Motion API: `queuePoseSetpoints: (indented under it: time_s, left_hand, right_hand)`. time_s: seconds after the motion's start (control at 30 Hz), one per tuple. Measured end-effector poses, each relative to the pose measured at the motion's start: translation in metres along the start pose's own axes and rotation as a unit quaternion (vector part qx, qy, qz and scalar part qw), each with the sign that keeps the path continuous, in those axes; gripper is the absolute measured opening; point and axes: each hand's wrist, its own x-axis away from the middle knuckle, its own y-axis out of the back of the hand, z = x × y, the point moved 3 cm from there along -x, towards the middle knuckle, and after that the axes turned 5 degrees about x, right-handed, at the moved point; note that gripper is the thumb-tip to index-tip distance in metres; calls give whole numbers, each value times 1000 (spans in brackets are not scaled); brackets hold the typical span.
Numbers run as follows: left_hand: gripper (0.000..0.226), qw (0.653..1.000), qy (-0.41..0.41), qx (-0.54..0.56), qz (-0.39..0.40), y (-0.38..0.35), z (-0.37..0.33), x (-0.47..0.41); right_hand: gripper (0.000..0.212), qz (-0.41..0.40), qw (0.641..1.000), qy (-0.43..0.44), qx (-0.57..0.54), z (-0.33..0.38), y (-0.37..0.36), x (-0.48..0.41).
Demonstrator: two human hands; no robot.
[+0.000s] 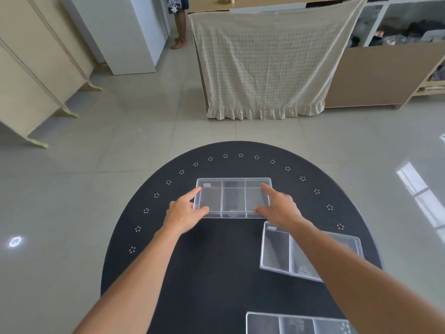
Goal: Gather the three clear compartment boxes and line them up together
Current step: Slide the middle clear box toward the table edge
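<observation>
Nearest, the third box (296, 324) lies cut off by the frame edge; the second box (284, 251) sits angled under the right forearm. Farther out on the dark table (204, 256), the far box (233, 198) runs left–right — left hand (184, 214) and right hand (280, 208) clasp its ends.

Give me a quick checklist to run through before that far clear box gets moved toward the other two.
1. Left hand on the far box, at its left end: ok.
2. Right hand on its right end: ok.
3. Grip firm enough to lift: cannot tell.
4. Far box compartments empty: ok.
5. Middle box square with the far box: not ok, it sits askew.
6. Near box fully in view: not ok, cut off by the frame edge.
</observation>
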Motion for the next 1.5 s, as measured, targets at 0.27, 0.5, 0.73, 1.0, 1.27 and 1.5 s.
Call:
queuePoseSetpoints:
  time_s: [0.27,0.5,0.73,1.0,1.27,1.5]
  left_hand:
    - [65,998,27,30,-39,31,50,19]
    - [53,989,43,74,-121,62,86,36]
    - [59,980,77,110,-148,85,118,32]
    - [63,973,100,122,-166,103,142,27]
    - [57,972,92,125,-177,110,151,25]
    - [59,970,98,142,-171,111,156,23]
  right_hand:
    - [71,19,999,35,23,41,-36,11]
    - [66,37,997,63,19,82,-70,18]
    - [73,52,995,82,-20,114,-102,21]
    - [84,77,991,97,-44,136,-120,11]
    - [86,78,990,110,-36,150,-124,1]
    - [86,82,990,107,-42,151,-125,-1]
